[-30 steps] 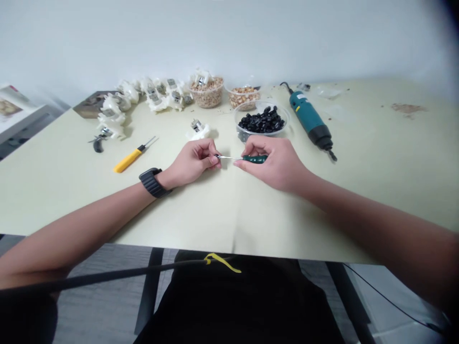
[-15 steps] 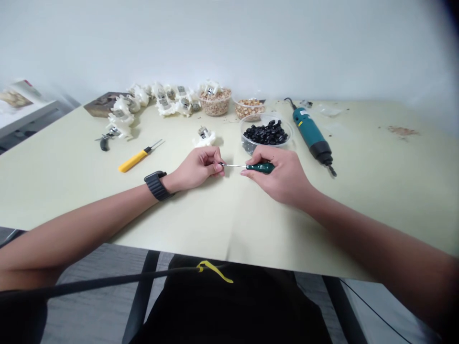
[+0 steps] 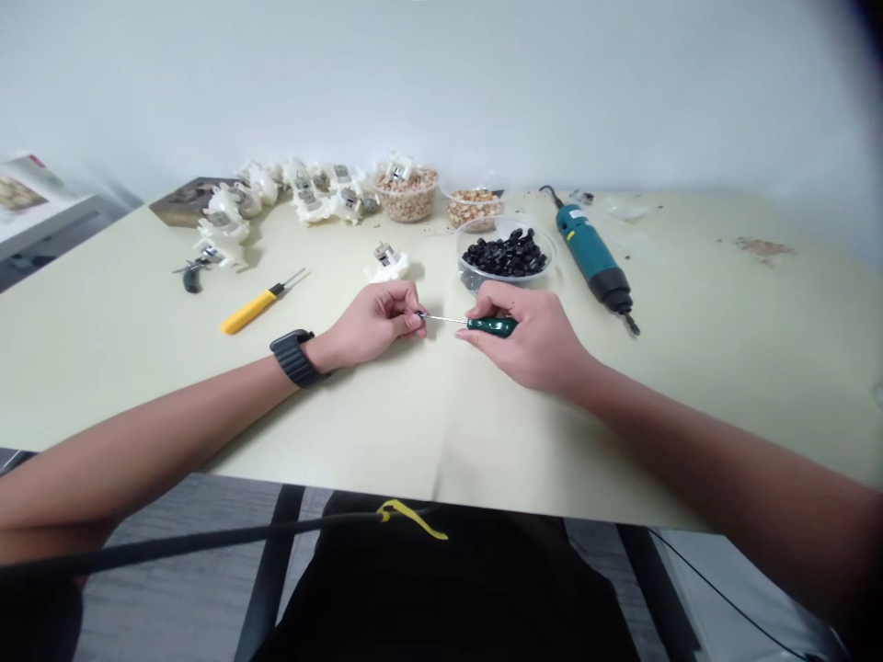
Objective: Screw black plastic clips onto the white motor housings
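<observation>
Pale tabletop [image 3: 372,432], left hand [image 3: 376,324] tight on black part [image 3: 420,315], right hand [image 3: 542,338] round screwdriver [image 3: 491,326]

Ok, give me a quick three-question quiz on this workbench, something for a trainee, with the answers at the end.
1. Which hand grips the green-handled tool?
2. True or false: the yellow-handled tool lies on the table.
3. Fill in the colour: the bowl nearest the right hand holds many small ____ pieces.

Key: 1. The right hand. 2. True. 3. Black.
</observation>
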A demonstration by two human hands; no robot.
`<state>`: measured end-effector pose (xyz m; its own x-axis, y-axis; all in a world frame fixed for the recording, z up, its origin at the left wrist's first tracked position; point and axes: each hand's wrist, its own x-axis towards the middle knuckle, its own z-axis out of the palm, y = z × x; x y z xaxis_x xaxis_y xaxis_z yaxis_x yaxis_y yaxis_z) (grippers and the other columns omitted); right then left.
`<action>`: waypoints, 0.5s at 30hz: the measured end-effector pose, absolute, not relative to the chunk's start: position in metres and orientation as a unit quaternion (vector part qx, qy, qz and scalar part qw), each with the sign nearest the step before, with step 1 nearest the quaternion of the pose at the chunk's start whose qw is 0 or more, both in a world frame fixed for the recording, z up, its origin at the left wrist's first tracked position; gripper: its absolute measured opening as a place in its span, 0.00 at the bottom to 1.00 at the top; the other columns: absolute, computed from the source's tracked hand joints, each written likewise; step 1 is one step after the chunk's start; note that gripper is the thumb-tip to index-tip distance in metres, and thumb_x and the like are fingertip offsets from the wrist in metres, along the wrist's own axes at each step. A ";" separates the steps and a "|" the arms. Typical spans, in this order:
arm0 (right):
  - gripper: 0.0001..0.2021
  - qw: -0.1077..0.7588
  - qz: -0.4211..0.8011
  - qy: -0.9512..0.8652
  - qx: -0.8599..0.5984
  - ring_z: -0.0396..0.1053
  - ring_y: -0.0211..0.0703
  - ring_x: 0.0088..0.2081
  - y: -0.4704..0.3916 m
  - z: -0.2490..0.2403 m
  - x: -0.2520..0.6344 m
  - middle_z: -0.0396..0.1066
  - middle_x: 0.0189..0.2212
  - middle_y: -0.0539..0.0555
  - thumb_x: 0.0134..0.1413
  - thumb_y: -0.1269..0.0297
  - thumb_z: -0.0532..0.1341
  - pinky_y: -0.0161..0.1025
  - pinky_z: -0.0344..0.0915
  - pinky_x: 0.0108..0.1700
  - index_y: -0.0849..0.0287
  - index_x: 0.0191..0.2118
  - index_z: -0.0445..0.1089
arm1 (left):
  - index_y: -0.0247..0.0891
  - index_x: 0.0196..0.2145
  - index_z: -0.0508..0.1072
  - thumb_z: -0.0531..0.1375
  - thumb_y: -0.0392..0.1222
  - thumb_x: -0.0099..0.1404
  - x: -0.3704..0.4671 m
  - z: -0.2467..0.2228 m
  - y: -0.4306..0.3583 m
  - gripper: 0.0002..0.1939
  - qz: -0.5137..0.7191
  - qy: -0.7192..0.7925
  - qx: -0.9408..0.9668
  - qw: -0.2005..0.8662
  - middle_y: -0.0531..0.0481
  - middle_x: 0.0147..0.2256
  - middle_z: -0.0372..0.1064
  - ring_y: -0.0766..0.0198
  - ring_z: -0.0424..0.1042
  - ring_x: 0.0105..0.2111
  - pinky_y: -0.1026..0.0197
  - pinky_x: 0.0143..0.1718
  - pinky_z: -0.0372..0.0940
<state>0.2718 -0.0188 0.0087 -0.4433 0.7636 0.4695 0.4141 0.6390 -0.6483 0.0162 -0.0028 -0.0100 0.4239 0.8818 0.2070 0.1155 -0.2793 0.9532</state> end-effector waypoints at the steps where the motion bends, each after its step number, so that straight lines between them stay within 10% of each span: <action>1: 0.13 0.386 0.232 -0.817 -0.360 0.64 0.40 0.32 -0.019 0.009 0.271 0.71 0.30 0.49 0.57 0.63 0.71 0.39 0.59 0.37 0.56 0.32 0.64 | 0.36 0.30 0.71 0.72 0.38 0.65 0.016 -0.010 -0.003 0.13 0.397 0.360 0.695 0.480 0.48 0.28 0.79 0.68 0.74 0.27 0.67 0.30 0.64; 7: 0.15 0.319 0.209 -0.823 -0.421 0.56 0.37 0.24 -0.018 0.009 0.271 0.64 0.23 0.46 0.68 0.53 0.63 0.40 0.52 0.31 0.55 0.33 0.64 | 0.35 0.30 0.71 0.71 0.38 0.66 0.016 -0.010 -0.002 0.13 0.395 0.361 0.702 0.470 0.47 0.27 0.79 0.68 0.75 0.28 0.67 0.30 0.65; 15: 0.13 0.377 0.189 -0.842 -0.337 0.60 0.36 0.29 -0.019 0.006 0.271 0.68 0.27 0.47 0.60 0.66 0.70 0.38 0.55 0.34 0.56 0.32 0.63 | 0.36 0.30 0.72 0.73 0.39 0.65 0.013 -0.013 0.000 0.14 0.397 0.360 0.700 0.472 0.47 0.28 0.79 0.67 0.75 0.28 0.67 0.29 0.65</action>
<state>0.2714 -0.0186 0.0059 -0.4887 0.7095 0.5078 0.4252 0.7019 -0.5715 0.0130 -0.0003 -0.0128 0.4253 0.8787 0.2169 0.1286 -0.2959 0.9465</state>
